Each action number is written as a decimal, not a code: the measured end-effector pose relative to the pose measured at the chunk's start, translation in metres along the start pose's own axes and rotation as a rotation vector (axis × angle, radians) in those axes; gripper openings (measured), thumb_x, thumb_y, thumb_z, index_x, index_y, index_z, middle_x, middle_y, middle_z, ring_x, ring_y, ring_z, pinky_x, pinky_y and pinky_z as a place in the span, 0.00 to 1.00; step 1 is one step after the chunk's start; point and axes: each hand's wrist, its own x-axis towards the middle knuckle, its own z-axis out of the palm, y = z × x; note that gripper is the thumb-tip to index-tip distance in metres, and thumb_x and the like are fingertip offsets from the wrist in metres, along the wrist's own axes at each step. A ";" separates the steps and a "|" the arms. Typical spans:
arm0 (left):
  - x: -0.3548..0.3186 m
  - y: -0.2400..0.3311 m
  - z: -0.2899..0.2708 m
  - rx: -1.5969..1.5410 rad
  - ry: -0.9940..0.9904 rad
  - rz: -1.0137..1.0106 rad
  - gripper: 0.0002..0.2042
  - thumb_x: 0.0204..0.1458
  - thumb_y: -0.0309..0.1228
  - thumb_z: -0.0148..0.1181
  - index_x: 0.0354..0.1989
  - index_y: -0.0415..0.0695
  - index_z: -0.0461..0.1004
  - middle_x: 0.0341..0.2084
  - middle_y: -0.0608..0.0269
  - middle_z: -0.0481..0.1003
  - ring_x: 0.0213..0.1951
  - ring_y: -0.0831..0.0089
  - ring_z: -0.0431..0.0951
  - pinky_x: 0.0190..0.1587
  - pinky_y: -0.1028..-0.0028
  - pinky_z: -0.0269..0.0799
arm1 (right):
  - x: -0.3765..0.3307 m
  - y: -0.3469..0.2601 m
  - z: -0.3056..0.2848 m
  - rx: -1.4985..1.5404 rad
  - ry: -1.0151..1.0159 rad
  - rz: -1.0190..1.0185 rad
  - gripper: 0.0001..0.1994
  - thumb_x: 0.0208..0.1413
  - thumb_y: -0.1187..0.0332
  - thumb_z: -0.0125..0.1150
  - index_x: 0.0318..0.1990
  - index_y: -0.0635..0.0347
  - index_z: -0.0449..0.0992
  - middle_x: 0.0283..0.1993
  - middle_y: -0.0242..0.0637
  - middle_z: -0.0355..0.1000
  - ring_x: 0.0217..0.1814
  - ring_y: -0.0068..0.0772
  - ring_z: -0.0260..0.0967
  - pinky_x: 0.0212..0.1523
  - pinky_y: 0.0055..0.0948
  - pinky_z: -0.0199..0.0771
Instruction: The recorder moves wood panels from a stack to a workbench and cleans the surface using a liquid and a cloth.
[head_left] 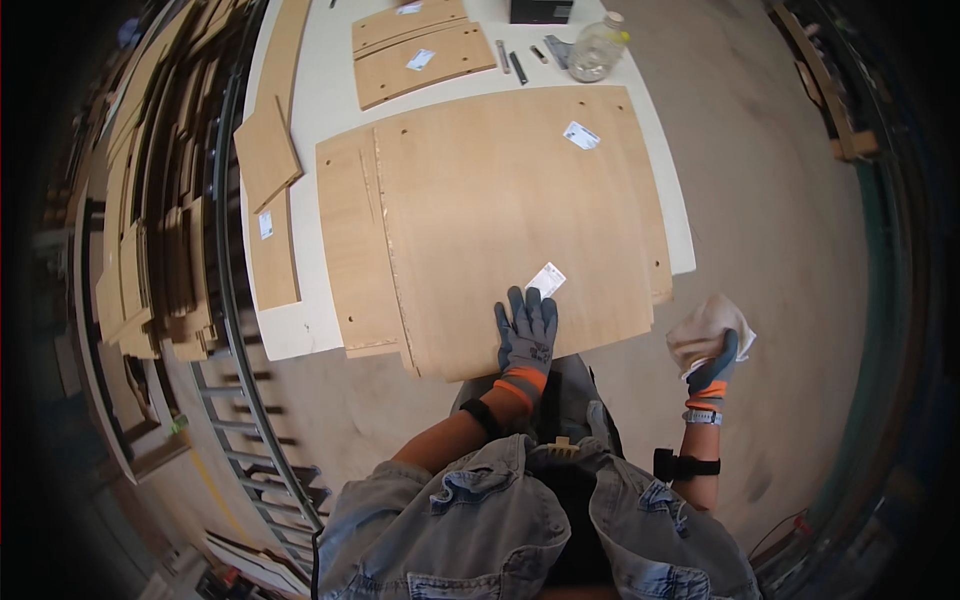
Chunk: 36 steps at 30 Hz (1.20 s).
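My left hand [527, 330], in a grey work glove with an orange cuff, lies flat with fingers spread on the near edge of a large wooden panel [500, 190]. Its fingertips reach a white paper label [547, 279] on that panel. Off to the right, clear of the table, my right hand [712, 370] grips a crumpled beige cloth [708, 330], which covers part of the fingers. The large panel rests over another wooden board [352, 240] that shows along its left side. A second label [581, 135] sits near the panel's far right corner.
The white table [310, 335] also bears smaller labelled panels [425, 70], a loose board [267, 155], a clear plastic bottle [597, 50], marker-like tools [518, 68] and a black box [540, 10]. A metal rack [240, 400] with stacked wood stands to the left. More timber [850, 145] lies far right.
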 end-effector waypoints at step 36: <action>0.158 -0.211 -0.028 -0.711 0.130 -0.589 0.50 0.42 0.63 0.56 0.66 0.39 0.49 0.66 0.46 0.49 0.69 0.53 0.45 0.66 0.49 0.38 | 0.023 -0.027 0.036 0.159 -0.158 -0.101 0.28 0.64 0.54 0.42 0.63 0.68 0.58 0.61 0.42 0.62 0.61 0.35 0.61 0.62 0.33 0.61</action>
